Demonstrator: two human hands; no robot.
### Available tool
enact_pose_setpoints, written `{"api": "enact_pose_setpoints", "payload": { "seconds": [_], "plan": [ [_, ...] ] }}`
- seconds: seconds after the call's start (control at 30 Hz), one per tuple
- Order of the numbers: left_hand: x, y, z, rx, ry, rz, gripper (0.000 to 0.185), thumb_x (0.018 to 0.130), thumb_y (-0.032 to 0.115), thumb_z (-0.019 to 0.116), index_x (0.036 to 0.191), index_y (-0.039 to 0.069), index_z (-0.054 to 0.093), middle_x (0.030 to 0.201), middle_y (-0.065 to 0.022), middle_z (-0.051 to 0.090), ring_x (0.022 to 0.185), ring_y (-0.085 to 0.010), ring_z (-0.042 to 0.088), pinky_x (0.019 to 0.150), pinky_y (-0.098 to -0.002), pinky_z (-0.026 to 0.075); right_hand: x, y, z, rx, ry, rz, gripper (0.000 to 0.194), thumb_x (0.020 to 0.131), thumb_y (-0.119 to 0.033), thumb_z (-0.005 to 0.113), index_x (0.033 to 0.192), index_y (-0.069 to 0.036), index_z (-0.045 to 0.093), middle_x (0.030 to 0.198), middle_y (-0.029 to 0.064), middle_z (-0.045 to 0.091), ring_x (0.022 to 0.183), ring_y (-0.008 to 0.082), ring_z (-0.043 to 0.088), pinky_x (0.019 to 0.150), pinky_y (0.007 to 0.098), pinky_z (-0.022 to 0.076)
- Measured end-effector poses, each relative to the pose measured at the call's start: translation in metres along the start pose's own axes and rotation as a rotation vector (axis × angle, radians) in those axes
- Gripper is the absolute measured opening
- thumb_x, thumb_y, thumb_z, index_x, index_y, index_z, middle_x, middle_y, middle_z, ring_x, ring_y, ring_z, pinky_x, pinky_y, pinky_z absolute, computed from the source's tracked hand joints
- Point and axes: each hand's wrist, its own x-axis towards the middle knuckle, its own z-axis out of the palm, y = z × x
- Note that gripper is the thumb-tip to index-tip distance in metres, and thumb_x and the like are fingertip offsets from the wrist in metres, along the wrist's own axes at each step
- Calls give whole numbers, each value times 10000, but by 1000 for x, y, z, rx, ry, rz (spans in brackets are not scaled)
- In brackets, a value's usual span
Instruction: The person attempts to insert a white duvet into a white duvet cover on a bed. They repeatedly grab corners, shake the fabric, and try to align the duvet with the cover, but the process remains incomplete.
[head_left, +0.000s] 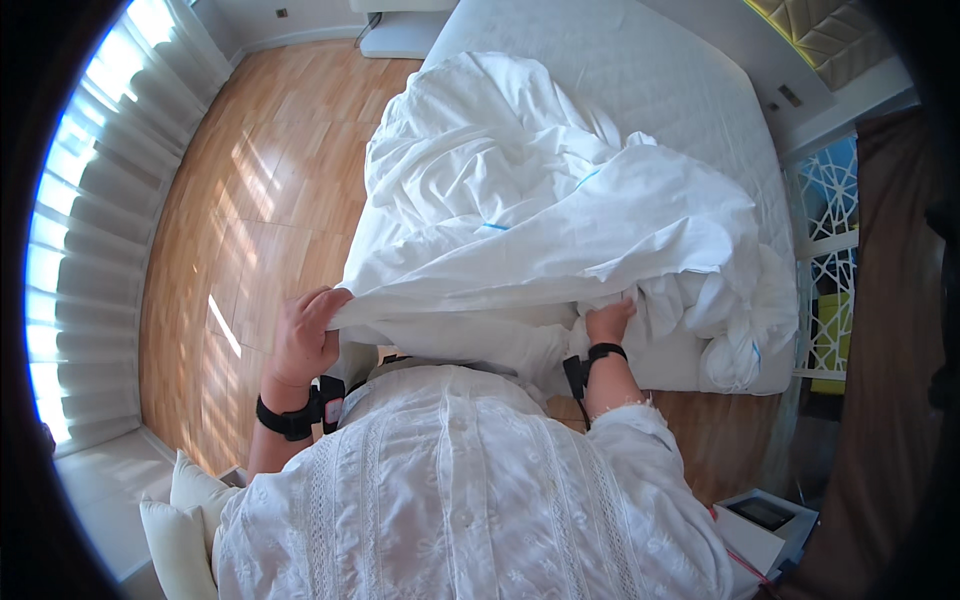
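Note:
A large white bed cover (540, 217) lies bunched and wrinkled over the near end of the bed, with small blue strips on it. My left hand (309, 334) pinches its left edge between thumb and fingers, past the side of the mattress. Farther right, my right hand (611, 319) grips white fabric close to the near edge; its fingertips are partly hidden in the folds. Between my hands the cloth's edge is stretched nearly straight. The bare part of the mattress (675, 82) shows beyond the heap. Both wrists wear black straps.
Wooden floor (277, 172) and a sheer curtain (120, 247) are at the left. Cream cushions (180, 525) sit at the lower left. A white box (765, 525) holding a dark device stands at the lower right, near a brown curtain (892, 337) and a white lattice screen (825, 315).

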Motion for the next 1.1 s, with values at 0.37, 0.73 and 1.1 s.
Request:
{"api": "enact_pose_setpoints", "payload": {
  "seconds": [0.37,0.73,1.1],
  "plan": [
    [44,-55,23,-120,59,-41,307,664,-112,462,932,-3,563,840,-175,605,810,-375,583,699,-386,471,24,-36,-148,1521,12,-68,283,809,-182,438,956,-4,602,911,118,624,807,226,609,743,329,488],
    [112,-74,44,-112,-107,37,313,642,-118,457,909,-1,573,820,-174,602,773,-363,590,682,-380,481,-8,122,-93,1726,81,447,313,845,-159,415,1057,19,562,977,129,606,865,253,592,785,348,478],
    [131,-73,54,-195,-217,167,346,575,-121,450,879,-6,571,770,-158,594,692,-351,586,596,-379,477,-50,-28,-25,656,-353,-455,184,738,5,494,902,-17,574,854,86,590,818,187,562,776,271,441]
  ]
}}
